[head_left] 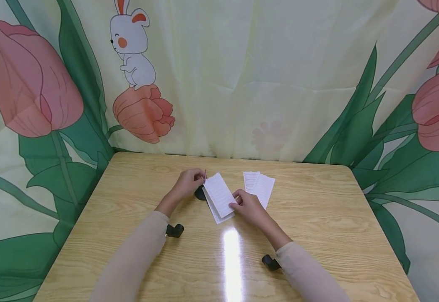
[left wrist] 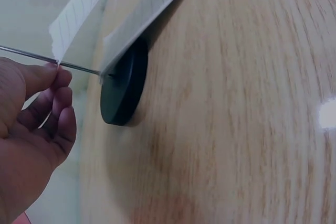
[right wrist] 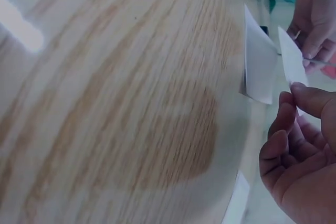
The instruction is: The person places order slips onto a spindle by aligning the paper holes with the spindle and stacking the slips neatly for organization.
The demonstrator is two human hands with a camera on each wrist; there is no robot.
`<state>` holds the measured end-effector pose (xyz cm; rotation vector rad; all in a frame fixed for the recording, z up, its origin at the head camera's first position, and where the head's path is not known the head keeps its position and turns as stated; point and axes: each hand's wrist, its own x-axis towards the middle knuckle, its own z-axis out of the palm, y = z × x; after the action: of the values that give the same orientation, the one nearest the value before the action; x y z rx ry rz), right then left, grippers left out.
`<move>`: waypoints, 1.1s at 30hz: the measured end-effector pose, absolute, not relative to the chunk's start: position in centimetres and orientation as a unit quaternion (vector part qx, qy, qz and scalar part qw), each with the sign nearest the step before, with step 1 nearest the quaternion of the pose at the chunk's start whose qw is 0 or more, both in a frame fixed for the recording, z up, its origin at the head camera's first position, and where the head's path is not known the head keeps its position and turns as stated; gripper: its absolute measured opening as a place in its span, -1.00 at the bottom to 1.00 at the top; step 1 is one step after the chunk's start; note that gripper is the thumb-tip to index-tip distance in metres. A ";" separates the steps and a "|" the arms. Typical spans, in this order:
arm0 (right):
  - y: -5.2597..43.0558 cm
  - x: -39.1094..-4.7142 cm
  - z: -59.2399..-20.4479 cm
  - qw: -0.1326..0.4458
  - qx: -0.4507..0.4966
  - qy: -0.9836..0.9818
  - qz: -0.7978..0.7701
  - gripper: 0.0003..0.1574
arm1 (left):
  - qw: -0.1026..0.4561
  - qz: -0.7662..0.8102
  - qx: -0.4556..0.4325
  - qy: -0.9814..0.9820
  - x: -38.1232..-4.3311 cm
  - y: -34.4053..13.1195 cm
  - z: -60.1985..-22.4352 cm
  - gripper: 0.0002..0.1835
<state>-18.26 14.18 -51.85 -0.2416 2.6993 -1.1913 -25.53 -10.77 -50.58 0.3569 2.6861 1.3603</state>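
Note:
A bill spike with a round black base (head_left: 199, 193) stands on the table, its thin metal rod (left wrist: 81, 67) rising from it. Two lined paper sheets are at the rod: a lower sheet (right wrist: 258, 61) close to the base and an upper sheet (head_left: 220, 195) higher up, with the rod at its corner. My left hand (head_left: 189, 182) pinches that corner between thumb and forefinger, right beside the rod. With thumb and fingertips, my right hand (head_left: 250, 206) pinches the upper sheet's opposite, near edge. The left wrist view shows the two sheets apart, with a gap between them.
Behind my right hand, loose lined sheets (head_left: 265, 188) overlap on the wooden table (head_left: 317, 218). A printed curtain (head_left: 219, 84) hangs along the table's far edge. Black wrist-camera mounts (head_left: 175, 230) stick out at both sleeves.

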 end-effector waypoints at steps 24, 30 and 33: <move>13.2 -18.0 -53.0 0.117 -0.124 0.929 -0.327 -0.64 | 0.080 0.411 0.121 0.900 -25.7 -10.8 -52.7 -0.90; 13.0 -17.6 -52.6 0.111 -0.134 0.936 -0.307 -0.60 | 0.072 0.402 0.130 0.904 -25.5 -10.6 -52.6 -0.89; 13.1 -17.6 -52.5 0.108 -0.138 0.941 -0.291 -0.59 | 0.066 0.396 0.132 0.906 -25.4 -10.6 -52.7 -0.88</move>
<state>-17.57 13.06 -52.46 -0.4057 2.7672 -0.8558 -25.42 -10.59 -52.68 0.3988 2.7338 1.1955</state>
